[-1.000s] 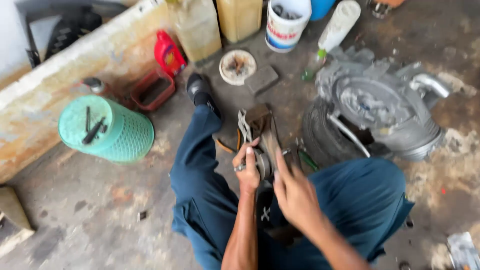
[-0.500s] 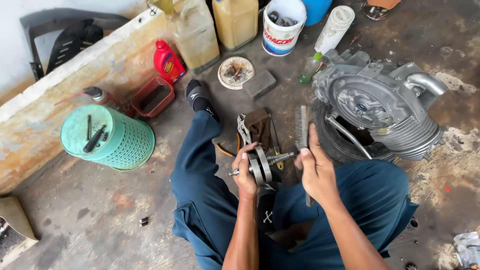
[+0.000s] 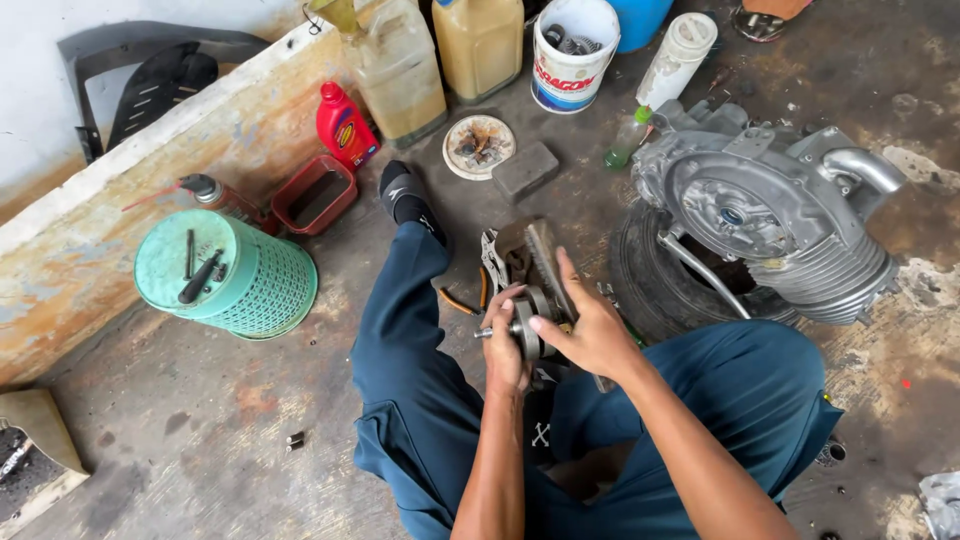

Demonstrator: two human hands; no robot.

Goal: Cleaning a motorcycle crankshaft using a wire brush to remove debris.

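My left hand [image 3: 505,352] grips a grey metal crank part [image 3: 526,327] with round discs and a short shaft sticking out to the left. It holds the part over my lap, between my blue trouser legs. My right hand [image 3: 592,335] lies against the part's right side, thumb on a disc and forefinger stretched upward. Just beyond the hands, pliers [image 3: 493,262] and a flat worn block [image 3: 537,255] lie on the concrete floor.
A grey engine casing [image 3: 760,210] rests on a tyre [image 3: 645,270] at the right. An upturned green basket [image 3: 240,285] with tools on top stands at the left. Red oil bottle [image 3: 345,125], red tray [image 3: 315,195], jerry cans [image 3: 400,70], white bucket [image 3: 572,50], parts dish [image 3: 478,147] and brick [image 3: 525,170] line the back.
Half a second ago my right hand held a flat metal bar upright beside the part; it has since come down onto the part. My left hand has kept its grip.
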